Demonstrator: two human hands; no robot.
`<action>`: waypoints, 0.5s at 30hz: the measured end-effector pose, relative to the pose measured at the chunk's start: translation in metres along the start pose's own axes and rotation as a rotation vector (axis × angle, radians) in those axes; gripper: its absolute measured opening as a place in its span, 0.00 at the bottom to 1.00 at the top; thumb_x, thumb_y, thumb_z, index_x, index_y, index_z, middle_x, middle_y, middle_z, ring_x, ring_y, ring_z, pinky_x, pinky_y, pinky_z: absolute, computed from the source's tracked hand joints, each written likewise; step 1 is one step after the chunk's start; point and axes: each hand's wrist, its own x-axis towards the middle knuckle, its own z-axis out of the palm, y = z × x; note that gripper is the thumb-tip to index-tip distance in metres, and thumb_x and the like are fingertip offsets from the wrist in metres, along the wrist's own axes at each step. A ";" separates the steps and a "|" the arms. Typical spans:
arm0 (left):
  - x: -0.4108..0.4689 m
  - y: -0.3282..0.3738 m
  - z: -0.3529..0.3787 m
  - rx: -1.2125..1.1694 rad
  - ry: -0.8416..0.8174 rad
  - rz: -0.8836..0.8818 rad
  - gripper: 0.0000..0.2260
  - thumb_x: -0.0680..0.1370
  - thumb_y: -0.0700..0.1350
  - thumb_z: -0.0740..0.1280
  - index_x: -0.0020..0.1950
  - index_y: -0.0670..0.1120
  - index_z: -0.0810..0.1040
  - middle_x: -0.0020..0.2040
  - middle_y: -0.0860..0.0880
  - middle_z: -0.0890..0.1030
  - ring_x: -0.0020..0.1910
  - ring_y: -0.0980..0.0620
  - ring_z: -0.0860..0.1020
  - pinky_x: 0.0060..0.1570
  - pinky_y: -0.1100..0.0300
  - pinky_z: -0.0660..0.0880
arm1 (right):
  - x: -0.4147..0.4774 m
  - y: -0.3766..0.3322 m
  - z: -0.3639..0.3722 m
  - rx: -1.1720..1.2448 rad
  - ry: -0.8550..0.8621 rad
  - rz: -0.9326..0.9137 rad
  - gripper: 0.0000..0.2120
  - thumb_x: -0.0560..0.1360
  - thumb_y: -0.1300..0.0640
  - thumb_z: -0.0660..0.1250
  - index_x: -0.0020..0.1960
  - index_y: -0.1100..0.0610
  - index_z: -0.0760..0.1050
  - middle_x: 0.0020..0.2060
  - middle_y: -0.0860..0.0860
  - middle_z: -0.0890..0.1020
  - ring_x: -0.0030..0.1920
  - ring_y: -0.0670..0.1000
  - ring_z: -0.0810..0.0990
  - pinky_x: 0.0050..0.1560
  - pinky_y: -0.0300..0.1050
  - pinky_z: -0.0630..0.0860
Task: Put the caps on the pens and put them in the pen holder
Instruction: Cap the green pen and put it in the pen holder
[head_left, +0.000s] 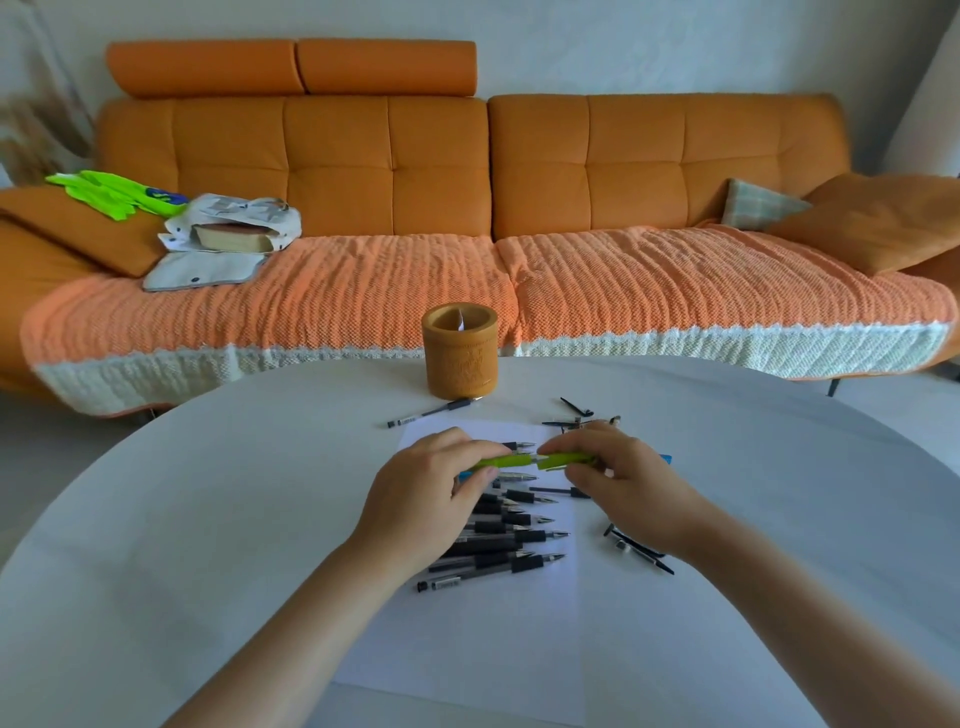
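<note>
Head view shows both hands working over the middle of a white table (218, 499). Left hand (426, 486) has its grip closed on a green pen (501, 462), thumb beneath and fingers curled over the barrel. Right hand (621, 475) has its grip pinched on a green cap (566, 459), fingers over it and thumb below. Pen and cap lie along one horizontal line, their facing ends meeting between the two hands; whether the cap is fully seated cannot be told.

Directly under the hands a sheet of white paper (467, 639) lies on the table, and on it rests a row of uncapped black pens (498, 540), roughly parallel, tips pointing right. The left palm hovers over the left ends of that row. Loose black caps (636, 552) lie just beside the right wrist, and more caps (574, 415) are scattered beyond the right hand's fingers. One black pen (434, 412) lies alone on the table past the paper's far edge.

Beyond it, near the table's far rim, stands a brown cylindrical pen holder (461, 358), upright. Behind the table runs an orange sofa (571, 171) with a knitted throw (675, 291) over its seat.
</note>
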 end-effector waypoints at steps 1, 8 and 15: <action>0.000 0.000 0.000 0.003 0.010 -0.002 0.11 0.79 0.48 0.67 0.61 0.57 0.81 0.47 0.60 0.79 0.43 0.61 0.73 0.39 0.72 0.67 | 0.000 0.001 0.002 0.016 0.021 0.008 0.16 0.80 0.62 0.62 0.55 0.42 0.79 0.48 0.49 0.76 0.40 0.49 0.74 0.43 0.42 0.72; 0.000 -0.003 -0.001 0.028 0.030 0.003 0.11 0.79 0.48 0.67 0.61 0.56 0.81 0.47 0.59 0.79 0.41 0.61 0.70 0.39 0.73 0.64 | 0.002 -0.002 0.004 0.135 0.151 0.027 0.12 0.79 0.60 0.64 0.52 0.44 0.81 0.45 0.51 0.77 0.32 0.42 0.72 0.34 0.33 0.70; 0.001 -0.002 0.000 0.043 0.052 0.030 0.11 0.79 0.48 0.68 0.60 0.56 0.82 0.47 0.59 0.80 0.40 0.62 0.70 0.38 0.73 0.63 | 0.000 -0.001 0.006 0.106 0.207 0.045 0.13 0.79 0.61 0.64 0.50 0.43 0.80 0.45 0.47 0.77 0.37 0.47 0.75 0.37 0.33 0.72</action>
